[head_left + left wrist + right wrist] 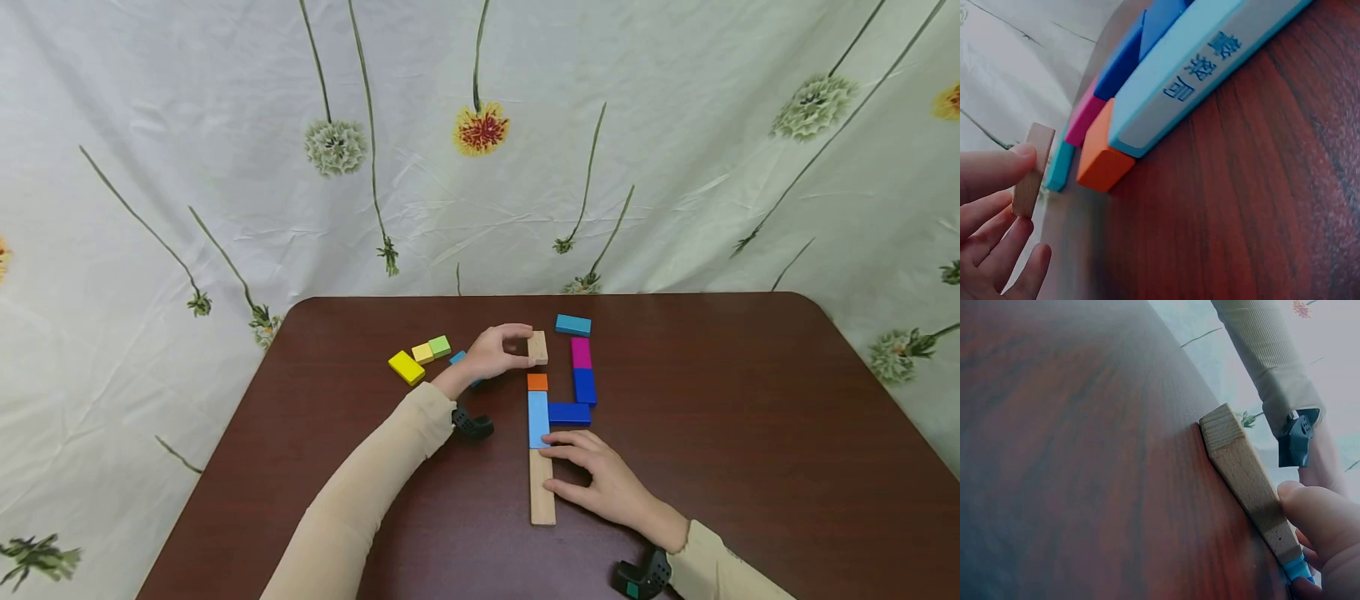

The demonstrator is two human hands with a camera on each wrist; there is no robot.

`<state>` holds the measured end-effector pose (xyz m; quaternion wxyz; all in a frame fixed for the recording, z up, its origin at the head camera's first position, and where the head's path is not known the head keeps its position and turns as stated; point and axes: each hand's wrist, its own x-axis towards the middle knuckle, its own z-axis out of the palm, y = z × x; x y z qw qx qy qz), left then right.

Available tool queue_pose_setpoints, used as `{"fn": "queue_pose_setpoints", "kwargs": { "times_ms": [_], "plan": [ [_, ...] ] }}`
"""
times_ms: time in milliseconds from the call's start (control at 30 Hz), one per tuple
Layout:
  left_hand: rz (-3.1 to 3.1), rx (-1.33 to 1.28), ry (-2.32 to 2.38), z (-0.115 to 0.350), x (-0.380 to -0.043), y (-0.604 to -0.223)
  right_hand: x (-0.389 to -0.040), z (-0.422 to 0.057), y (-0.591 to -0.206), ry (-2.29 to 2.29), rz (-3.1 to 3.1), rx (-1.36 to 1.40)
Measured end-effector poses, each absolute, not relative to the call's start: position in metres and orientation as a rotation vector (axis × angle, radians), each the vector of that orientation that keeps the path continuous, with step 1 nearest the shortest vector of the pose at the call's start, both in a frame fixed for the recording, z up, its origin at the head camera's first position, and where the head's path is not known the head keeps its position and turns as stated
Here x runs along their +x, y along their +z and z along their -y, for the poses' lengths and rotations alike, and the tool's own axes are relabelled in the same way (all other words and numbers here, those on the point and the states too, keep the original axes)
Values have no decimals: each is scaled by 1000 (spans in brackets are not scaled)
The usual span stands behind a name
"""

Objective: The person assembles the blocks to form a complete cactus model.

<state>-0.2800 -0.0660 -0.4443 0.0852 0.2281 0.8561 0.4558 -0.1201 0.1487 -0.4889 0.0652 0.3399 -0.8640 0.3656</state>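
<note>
My left hand (497,354) pinches a small plain wooden block (537,347) between thumb and fingers, just beyond an orange block (537,382). In the left wrist view the wooden block (1034,170) stands apart from the orange block (1102,153). The orange block lies in line with a light blue block (537,417), printed on its side, and a long wooden block (542,492). My right hand (607,479) rests against this row's right side, thumb at the long wooden block (1244,478), fingertips by the light blue one. A dark blue block (570,414) adjoins the row's right side.
Another dark blue block (585,387), a magenta block (581,352) and a teal-blue block (573,325) run towards the back edge. To the left lie yellow (407,367), pale yellow (423,354) and green (439,346) blocks. A blue block (457,357) is partly behind my left hand.
</note>
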Motion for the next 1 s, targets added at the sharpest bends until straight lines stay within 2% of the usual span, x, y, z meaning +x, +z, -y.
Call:
{"fn": "queue_pose_setpoints", "kwargs": {
  "times_ms": [300,1000],
  "plan": [
    [-2520,586,1345,66,-283,-454,-119,-149,-488,1115,2632,1018],
    [-2598,554,1272,63,-282,-455,-120,-149,-489,1116,2607,1032]
  ]
}}
